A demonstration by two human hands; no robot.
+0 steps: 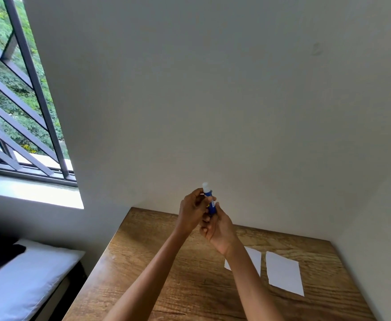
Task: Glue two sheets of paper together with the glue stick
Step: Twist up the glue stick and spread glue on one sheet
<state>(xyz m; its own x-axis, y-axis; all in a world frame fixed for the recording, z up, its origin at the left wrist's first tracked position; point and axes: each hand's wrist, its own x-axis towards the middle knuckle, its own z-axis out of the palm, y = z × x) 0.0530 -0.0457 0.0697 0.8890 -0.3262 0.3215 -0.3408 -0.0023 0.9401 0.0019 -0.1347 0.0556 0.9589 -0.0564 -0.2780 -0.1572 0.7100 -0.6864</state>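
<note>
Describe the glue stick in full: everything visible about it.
The blue cylindrical glue stick has a white tip at its top and a label with yellow marks, too blurred to read. It looks like plastic. It is held roughly upright, tilted slightly left at the top, in the air above the far edge of the brown wooden table. The left hand grips its upper part and the right hand grips its lower end. Whether the white tip is a cap or bare glue cannot be told.

We see two bare forearms, no sleeves reaching them, ending in the left hand [191,210] and right hand [217,229], without rings or watch.
</note>
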